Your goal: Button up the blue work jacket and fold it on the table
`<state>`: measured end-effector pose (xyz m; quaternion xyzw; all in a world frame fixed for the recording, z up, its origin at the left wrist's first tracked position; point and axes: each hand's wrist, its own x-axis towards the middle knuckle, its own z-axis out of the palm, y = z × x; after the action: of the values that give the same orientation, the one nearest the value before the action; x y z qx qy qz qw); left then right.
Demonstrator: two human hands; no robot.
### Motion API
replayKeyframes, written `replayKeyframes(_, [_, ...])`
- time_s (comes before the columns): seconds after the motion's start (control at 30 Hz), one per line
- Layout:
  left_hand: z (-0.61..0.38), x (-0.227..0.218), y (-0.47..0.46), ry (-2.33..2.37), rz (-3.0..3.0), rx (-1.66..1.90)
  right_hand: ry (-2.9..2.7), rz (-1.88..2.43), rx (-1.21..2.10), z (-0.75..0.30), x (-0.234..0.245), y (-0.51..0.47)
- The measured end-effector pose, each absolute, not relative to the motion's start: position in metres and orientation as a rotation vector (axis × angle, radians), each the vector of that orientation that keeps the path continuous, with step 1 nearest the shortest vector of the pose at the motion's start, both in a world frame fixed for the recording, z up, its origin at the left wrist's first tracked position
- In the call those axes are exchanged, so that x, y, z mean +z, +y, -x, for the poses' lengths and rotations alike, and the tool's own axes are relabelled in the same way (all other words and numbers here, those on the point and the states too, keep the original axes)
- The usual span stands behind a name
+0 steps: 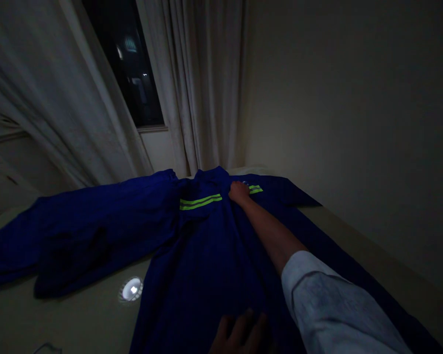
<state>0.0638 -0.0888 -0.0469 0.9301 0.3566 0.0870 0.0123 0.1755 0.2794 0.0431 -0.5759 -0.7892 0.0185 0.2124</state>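
A dark blue work garment [206, 265] with a collar and yellow-green reflective stripes lies spread out, its collar end farthest from me. My right hand [239, 192] reaches to its chest, fingers closed on the cloth at the front opening, beside the right-hand stripe. Low in the view, my left hand [239, 335] is over the lower part of the garment. Its fingers are apart and slightly bent; dimness and blur soften them, and no held thing shows. More blue cloth [107, 221] stretches to the left, bunched and folded; whether it is a separate piece I cannot tell.
The garment lies on a pale, bed-like surface [92, 324]. A round, brightly lit white object [132, 289] sits left of it. Long curtains [206, 83] hang beside a dark window [133, 64] behind, and a plain wall [347, 113] rises on the right.
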Motion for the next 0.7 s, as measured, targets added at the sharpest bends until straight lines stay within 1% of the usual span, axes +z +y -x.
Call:
replayKeyframes(0.1, [-0.058,0.017,-0.048,0.896,-2.645,-0.010,-2.140,1.602,0.027,-0.169,0.033,0.300])
replayKeyframes(0.13, [-0.055,0.039,-0.030,0.876,-2.587,-0.014,-2.165,1.573,0.037,-0.165,0.028,0.304])
replayKeyframes(0.2, [-0.049,0.071,0.013,1.079,-2.527,0.121,-2.220,1.537,0.069,-0.160,0.017,0.308])
replayKeyframes(0.27, [-0.043,0.082,0.060,1.367,-2.505,0.185,-2.205,1.557,0.091,-0.159,0.005,0.308])
replayKeyframes(0.33, [-0.037,0.075,0.106,1.639,-2.525,0.242,-2.165,1.553,0.090,-0.162,-0.003,0.307])
replayKeyframes(0.47, [-0.022,0.039,0.179,1.983,-2.546,0.351,-2.171,1.521,0.062,-0.165,-0.011,0.306])
replayKeyframes(0.57, [-0.010,0.015,0.207,2.022,-2.507,0.390,-2.109,1.582,0.051,-0.164,-0.011,0.307])
replayKeyframes(0.7, [-0.002,-0.002,0.217,1.997,-2.451,0.293,-2.051,1.565,0.076,-0.163,-0.012,0.308])
